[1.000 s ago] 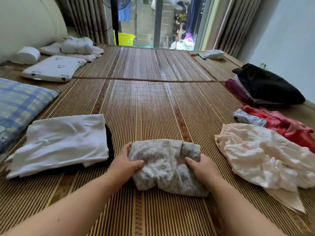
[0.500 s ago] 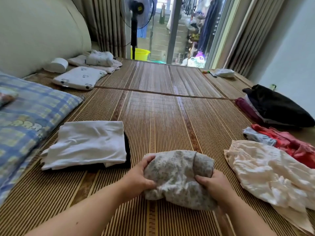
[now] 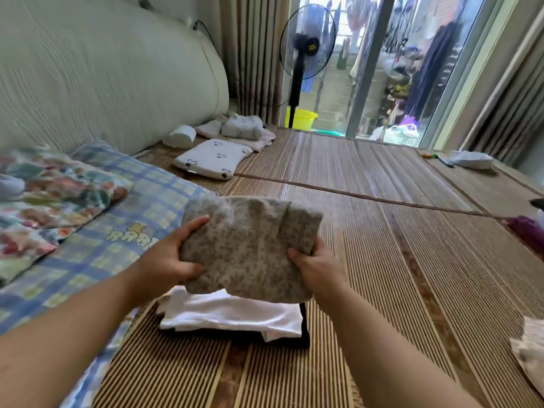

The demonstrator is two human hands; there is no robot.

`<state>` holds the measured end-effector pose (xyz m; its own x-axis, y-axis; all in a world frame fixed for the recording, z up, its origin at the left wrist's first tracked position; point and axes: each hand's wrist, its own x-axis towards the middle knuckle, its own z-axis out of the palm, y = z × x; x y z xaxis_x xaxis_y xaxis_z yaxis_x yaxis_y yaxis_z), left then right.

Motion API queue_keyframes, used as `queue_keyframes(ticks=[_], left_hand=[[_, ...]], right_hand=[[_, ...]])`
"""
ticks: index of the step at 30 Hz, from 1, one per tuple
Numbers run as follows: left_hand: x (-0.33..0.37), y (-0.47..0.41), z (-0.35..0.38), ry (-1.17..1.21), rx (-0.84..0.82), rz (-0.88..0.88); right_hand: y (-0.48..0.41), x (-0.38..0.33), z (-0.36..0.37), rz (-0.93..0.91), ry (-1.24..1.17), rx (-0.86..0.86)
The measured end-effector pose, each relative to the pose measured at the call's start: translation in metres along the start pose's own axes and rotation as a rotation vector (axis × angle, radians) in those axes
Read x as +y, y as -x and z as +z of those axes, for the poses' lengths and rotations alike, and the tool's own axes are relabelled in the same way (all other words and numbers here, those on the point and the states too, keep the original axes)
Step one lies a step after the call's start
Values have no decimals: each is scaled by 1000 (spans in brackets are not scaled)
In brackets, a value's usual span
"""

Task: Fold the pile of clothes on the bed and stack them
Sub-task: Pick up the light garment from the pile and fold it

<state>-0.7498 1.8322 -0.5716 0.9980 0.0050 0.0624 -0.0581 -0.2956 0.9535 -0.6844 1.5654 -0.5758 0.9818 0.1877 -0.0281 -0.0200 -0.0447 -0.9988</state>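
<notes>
Now both hands hold the folded speckled grey garment (image 3: 250,245) over the stack on the bed.

Left hand (image 3: 167,260) grips the garment's left edge, thumb on top and fingers curled underneath; right hand (image 3: 318,269) grips the near right corner the same way, its fingers wrapped round the cloth. Below the garment, near the middle of the bamboo mat (image 3: 397,260), lies a folded white garment (image 3: 232,316) on top of a black garment (image 3: 304,334). Whether the grey bundle's lower edge touches the white one cannot be told. To the left lies a blue checked pillow (image 3: 141,219) with a floral cloth (image 3: 50,201) on it. Farther off is a small white printed pillow (image 3: 213,159). At the right edge are a purple garment (image 3: 527,231) and, nearer, a cream garment (image 3: 530,348). A standing fan (image 3: 306,45) is at the far side.
</notes>
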Motion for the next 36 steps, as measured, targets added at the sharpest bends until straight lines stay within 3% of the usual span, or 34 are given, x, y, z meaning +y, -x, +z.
queue_keyframes(ticks=[3,5,7,8,10,11,14,17,22,25,28,36], left_hand=[[-41,-9,-12,-519,-27,-335],[-52,-14,-7,-748,174,-409],[-53,-22,6,-766,354,-183],[-50,-25,14,-766,362,-38],[-43,-38,32,-851,201,126],[-42,-45,41,-910,82,121],[-57,-66,52,-1057,-170,-82],[-76,-70,55,-1081,-229,-251],[-60,-66,79,-1085,-207,-304],[-45,-50,106,-1088,-195,-156],[-27,-23,150,-1020,-332,-8],[58,27,318,-1004,-654,256]], right_hand=[[-18,25,22,203,419,92],[-21,39,28,128,698,228],[-24,48,34,-188,936,253],[-27,49,38,-329,1029,176],[-36,49,50,-455,1150,-78],[-42,51,53,-444,1192,-198],[-59,59,47,-215,1307,-376],[-67,68,27,48,1334,-399],[-52,69,11,139,1314,-321],[-24,73,-6,64,1187,-173],[19,71,-45,23,1104,-51],[155,45,-234,158,1165,152]])
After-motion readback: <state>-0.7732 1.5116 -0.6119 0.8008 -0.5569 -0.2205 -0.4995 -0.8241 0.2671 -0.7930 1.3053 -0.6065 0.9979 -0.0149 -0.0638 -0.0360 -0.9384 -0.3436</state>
